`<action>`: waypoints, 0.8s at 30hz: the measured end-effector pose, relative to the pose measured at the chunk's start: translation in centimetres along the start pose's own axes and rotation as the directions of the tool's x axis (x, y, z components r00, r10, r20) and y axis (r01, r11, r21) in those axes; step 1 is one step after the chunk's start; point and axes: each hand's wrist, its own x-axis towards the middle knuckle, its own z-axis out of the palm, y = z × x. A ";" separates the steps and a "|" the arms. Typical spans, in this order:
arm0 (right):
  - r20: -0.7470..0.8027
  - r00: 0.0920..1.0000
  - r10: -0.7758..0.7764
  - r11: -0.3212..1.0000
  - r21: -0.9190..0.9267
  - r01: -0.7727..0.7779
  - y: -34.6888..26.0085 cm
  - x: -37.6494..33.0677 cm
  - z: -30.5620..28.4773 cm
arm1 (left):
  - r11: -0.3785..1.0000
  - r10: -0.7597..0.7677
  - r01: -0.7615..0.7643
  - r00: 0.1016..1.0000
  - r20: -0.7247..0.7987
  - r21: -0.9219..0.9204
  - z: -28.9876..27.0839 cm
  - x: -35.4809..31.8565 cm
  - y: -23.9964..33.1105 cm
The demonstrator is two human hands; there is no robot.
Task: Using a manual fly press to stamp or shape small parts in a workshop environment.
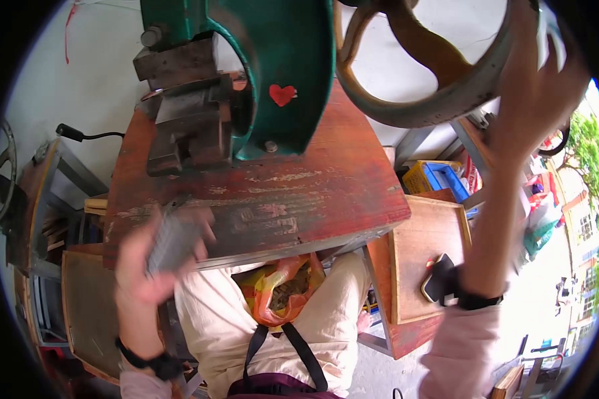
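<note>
My left hand (154, 256) is closed round a flat dark grey block (176, 243), held over the front left edge of the worn red wooden table (339, 179). Both hand and block are smeared by motion, so the block's kind is unclear. On the table stands a green hand press (289, 46) with a red heart on its frame. Dark metal blocks (190, 123) sit at the press's working side, left of the frame. At the upper right, my right hand (539, 93) is closed on the rim of the press's large handwheel (419, 113); its fingertips are blurred.
An orange plastic bag (283, 292) with small pieces hangs open between my knees. To the right, a wooden tray (412, 266) carries a phone (436, 278); a blue and yellow box (442, 178) stands behind. Another framed board (103, 312) lies at left, beside a metal stand (46, 193).
</note>
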 end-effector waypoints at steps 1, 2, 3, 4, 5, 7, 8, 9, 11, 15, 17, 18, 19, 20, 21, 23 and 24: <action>-0.095 0.993 -0.068 0.963 -0.265 0.041 0.7 -3.0 -1.8 | 0.978 -0.206 0.206 0.978 0.018 -0.041 -0.9 -1.3 -2.2; 0.051 0.982 0.179 0.945 0.269 -0.187 -1.7 -9.0 -3.2 | 0.916 -0.393 0.393 0.919 0.013 -0.076 -2.5 -2.3 -4.5; -0.027 1.000 0.006 0.813 0.582 0.011 -2.6 -13.8 -2.4 | 0.871 -0.468 0.473 0.881 0.070 -0.133 -2.9 -3.2 -6.3; 0.257 0.964 0.071 0.842 0.502 -0.196 -3.2 -18.1 -4.3 | 0.799 -0.548 0.574 0.818 0.175 -0.180 -3.0 -2.5 -8.9; 0.411 0.907 0.097 0.865 0.417 -0.281 -4.0 -20.3 -5.2 | 0.780 -0.581 0.607 0.793 0.183 -0.154 -3.5 -1.3 -11.6; 0.697 0.689 0.198 0.863 0.210 -0.460 -4.8 -24.4 -6.0 | 0.763 -0.637 0.645 0.761 0.124 -0.038 -4.6 1.7 -16.6; 0.805 0.556 0.204 0.878 0.101 -0.468 -5.1 -24.9 -6.3 | 0.762 -0.648 0.647 0.761 0.036 0.041 -5.7 3.2 -19.0; 0.800 0.544 0.252 0.857 0.076 -0.509 -4.6 -24.9 -6.1 | 0.733 -0.678 0.678 0.735 -0.028 0.044 -5.6 5.0 -21.4; 0.827 0.493 0.270 0.835 0.054 -0.548 -4.9 -25.5 -5.7 | 0.699 -0.691 0.689 0.720 -0.068 0.193 -8.6 7.7 -26.2; 0.853 0.459 0.249 0.806 0.080 -0.587 -4.9 -25.2 -5.5 | 0.541 -0.594 0.626 0.757 -0.272 0.561 -13.8 11.5 -34.9; 0.865 0.419 0.277 0.819 0.016 -0.574 -3.7 -25.0 -5.7 | -0.008 -0.273 0.297 0.918 -0.288 0.955 -7.6 11.1 -33.9; 0.869 0.425 0.253 0.805 0.054 -0.591 -5.0 -24.6 -5.1 | -0.149 -0.328 0.195 0.915 -0.234 0.969 -13.8 10.9 -37.0; 0.867 0.425 0.259 0.813 0.041 -0.581 -4.8 -24.7 -5.1 | -0.251 -0.338 0.227 0.890 -0.305 0.941 -12.4 10.0 -36.5; 0.870 0.429 0.240 0.810 0.064 -0.583 -5.5 -24.7 -4.7 | -0.347 -0.316 0.289 0.860 -0.402 0.892 -11.2 8.6 -35.3; 0.860 0.457 0.228 0.805 0.098 -0.586 -6.0 -24.9 -4.5 | -0.367 -0.352 0.250 0.854 -0.382 0.896 -13.0 7.9 -36.0; 0.873 0.436 0.217 0.831 0.070 -0.553 -6.3 -24.8 -4.6 | -0.336 -0.396 0.252 0.836 -0.379 0.907 -14.6 6.5 -36.0; 0.876 0.421 0.236 0.839 0.034 -0.542 -5.7 -24.3 -4.9 | -0.289 -0.420 0.260 0.830 -0.366 0.921 -13.2 6.9 -35.9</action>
